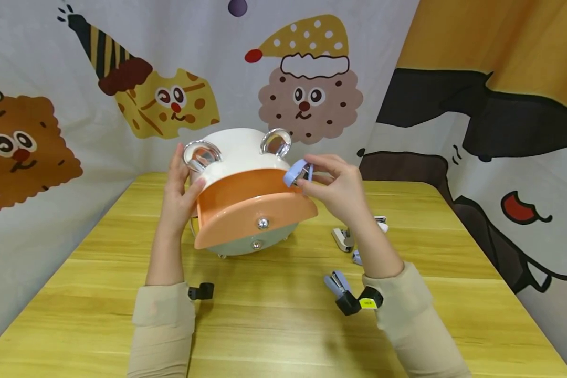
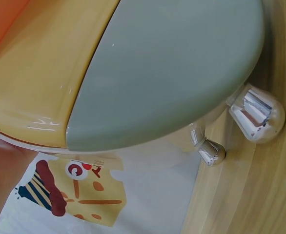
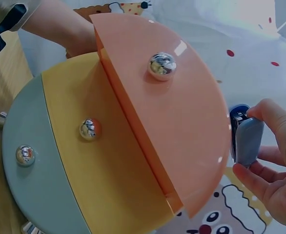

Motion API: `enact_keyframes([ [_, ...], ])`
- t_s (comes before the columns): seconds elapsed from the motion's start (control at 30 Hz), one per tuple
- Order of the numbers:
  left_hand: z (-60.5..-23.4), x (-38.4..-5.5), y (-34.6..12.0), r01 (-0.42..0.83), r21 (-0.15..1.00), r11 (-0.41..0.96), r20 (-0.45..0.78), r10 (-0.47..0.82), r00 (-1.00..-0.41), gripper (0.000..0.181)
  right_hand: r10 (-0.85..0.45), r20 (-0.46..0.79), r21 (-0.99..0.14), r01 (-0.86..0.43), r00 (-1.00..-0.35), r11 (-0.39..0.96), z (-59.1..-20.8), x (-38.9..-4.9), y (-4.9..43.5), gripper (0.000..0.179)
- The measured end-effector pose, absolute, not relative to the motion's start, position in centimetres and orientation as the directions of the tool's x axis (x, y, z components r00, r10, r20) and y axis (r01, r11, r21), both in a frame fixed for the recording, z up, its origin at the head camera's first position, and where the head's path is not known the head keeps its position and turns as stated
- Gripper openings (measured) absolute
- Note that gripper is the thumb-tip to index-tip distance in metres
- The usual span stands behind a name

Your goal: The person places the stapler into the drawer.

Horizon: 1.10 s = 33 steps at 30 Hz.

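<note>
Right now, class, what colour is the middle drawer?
Middle drawer: yellow, clearest in the right wrist view.

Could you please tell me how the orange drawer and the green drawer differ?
The orange drawer is pulled out, while the green drawer sits shut. The orange drawer is the topmost one; the green drawer is the lowest. Both have a curved outer edge and a round silver knob.

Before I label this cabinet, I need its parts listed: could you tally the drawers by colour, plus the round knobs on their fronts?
Orange drawer: 1
Yellow drawer: 1
Green drawer: 1
Silver knobs: 3
Total: 6
</note>
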<state>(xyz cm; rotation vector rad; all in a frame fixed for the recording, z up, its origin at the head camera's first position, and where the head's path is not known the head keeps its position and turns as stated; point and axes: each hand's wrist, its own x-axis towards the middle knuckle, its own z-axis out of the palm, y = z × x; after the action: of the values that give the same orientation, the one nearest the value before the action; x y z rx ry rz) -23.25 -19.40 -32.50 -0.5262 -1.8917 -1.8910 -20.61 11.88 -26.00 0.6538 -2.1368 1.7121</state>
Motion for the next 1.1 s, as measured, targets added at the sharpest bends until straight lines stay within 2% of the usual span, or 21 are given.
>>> enact_keyframes([
  [0.33,-32.4,-23.3,-19.3,0.540,0.841,0.006,0.540,-0.018,-0.841,0.075,-0.197,0.520,-0.811,-0.553,-0.831,0.191,-26.5,-21.9,10.2,0.043],
  [0.7,-32.6,-23.4,-19.4,0.538,0.843,-0.022,0.537,-0.017,-0.843,0.075,-0.181,0.517,-0.814,-0.546,-0.837,0.199,-27.2,-21.7,9.7,0.041],
  [1.1,-32.5,-23.1,-19.4,0.522,0.853,-0.002,0.522,-0.023,-0.853,0.075,-0.203,0.618,-0.720,-0.651,-0.759,0.242,-27.7,-20.5,11.1,0.042],
])
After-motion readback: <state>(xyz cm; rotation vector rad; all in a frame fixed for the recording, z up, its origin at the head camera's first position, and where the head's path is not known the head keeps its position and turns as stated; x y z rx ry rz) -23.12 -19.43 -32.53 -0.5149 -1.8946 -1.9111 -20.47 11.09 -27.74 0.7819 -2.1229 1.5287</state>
